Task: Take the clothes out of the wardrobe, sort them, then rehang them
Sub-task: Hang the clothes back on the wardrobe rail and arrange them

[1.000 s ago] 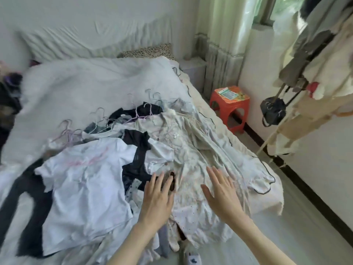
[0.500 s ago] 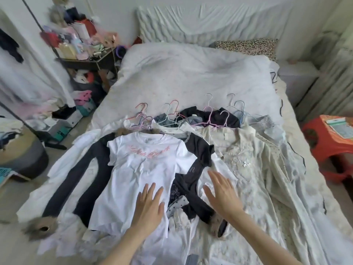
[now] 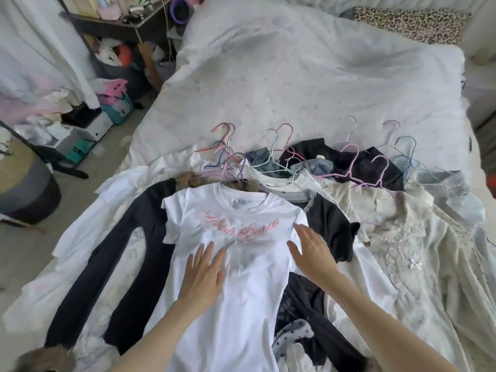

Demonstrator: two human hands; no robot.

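I see both hands on the T-shirt [image 3: 236, 264]: left hand [image 3: 202, 275] mid-chest, right hand [image 3: 312, 251] at its right edge; hangers [image 3: 281, 157] behind it.

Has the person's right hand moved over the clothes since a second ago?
Yes. The right hand has gone leftward, from the cream dress onto the white T-shirt with pink lettering, fingers straight.

Clothes [image 3: 389, 237] covered the near half of the bed, hangers [image 3: 276, 146] bristling along their far edge. Beyond lay open quilt [image 3: 308, 76]. Left, a cluttered shelf [image 3: 120, 30] crowded the floor.
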